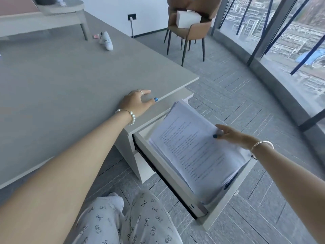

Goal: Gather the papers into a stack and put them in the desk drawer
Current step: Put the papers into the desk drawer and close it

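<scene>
A thick stack of printed white papers [191, 148] lies tilted inside the open desk drawer [226, 206], its far end raised above the drawer's back. My right hand [232, 136] grips the stack's right edge, thumb on the top sheet. My left hand [139, 103] rests flat on the grey desk [70, 81] at its right edge, fingers spread and holding nothing. The drawer is pulled far out under the desk's right corner.
A white bottle [106, 41] and a small pink item [95, 36] lie on the desk at the back. A brown chair [186, 27] with a white box [188, 19] on it stands beyond the desk. Glass windows [281, 50] curve along the right. My knees [126, 221] are below.
</scene>
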A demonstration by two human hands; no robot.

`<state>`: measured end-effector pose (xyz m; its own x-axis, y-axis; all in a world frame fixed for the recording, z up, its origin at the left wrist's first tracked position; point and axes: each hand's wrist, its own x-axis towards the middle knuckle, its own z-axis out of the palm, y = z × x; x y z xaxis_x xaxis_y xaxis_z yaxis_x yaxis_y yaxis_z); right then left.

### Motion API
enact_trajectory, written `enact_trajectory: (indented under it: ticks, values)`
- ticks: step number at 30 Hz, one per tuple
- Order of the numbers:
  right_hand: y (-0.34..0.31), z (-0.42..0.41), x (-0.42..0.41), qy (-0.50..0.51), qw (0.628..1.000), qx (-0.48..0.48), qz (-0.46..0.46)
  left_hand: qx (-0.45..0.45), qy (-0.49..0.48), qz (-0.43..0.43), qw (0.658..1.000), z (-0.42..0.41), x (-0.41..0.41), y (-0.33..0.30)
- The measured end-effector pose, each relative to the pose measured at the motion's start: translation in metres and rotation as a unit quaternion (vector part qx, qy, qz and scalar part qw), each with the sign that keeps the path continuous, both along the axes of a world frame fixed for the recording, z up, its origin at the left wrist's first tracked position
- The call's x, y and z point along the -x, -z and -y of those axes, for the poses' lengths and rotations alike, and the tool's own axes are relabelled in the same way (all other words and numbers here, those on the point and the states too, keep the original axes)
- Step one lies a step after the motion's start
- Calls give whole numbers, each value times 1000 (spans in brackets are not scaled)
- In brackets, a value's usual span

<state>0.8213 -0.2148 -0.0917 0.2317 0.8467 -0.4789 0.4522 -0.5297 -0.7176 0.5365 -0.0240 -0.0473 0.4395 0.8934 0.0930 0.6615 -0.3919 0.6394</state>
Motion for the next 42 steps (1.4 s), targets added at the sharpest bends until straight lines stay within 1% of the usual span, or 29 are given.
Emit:
enact_trajectory:
  ticks: [2,6,8,10,13,16,18,21,24,26,30,37,39,42]
  values:
    - [10,-8,11,-8,999,27,39,-6,3,7,1000,-1,-1,1]
    - [43,-4,23,-78,982,111,131,-5,11,18,1000,-1,0,2]
    - [54,5,21,-78,977,123,156,-5,12,19,1000,-1,0,3]
    - [55,19,18,-74,970,97,209,-10,14,15,1000,0,0,3]
    - [47,47,16,-62,954,30,292,-17,17,4,1000,1,-1,2]
    - [42,82,21,3,945,-40,323,-1,26,8,1000,0,1,3]
    - [45,106,23,53,943,-50,324,11,26,10,1000,1,2,4]
    - [53,127,28,112,941,-31,318,17,24,16,999,2,2,4]
    - [60,127,33,151,944,-60,287,20,23,18,999,3,2,4]
    - [62,121,33,165,942,-76,283,21,22,21,999,3,2,4]
    - [59,101,38,148,946,-71,278,13,14,16,1000,5,-1,3]
    - [58,40,61,126,947,-69,286,29,5,38,999,0,1,3]
    - [55,21,65,120,954,-82,262,33,12,42,998,-2,1,2]
    - [51,5,65,125,961,-133,208,40,34,35,998,-7,2,-3]
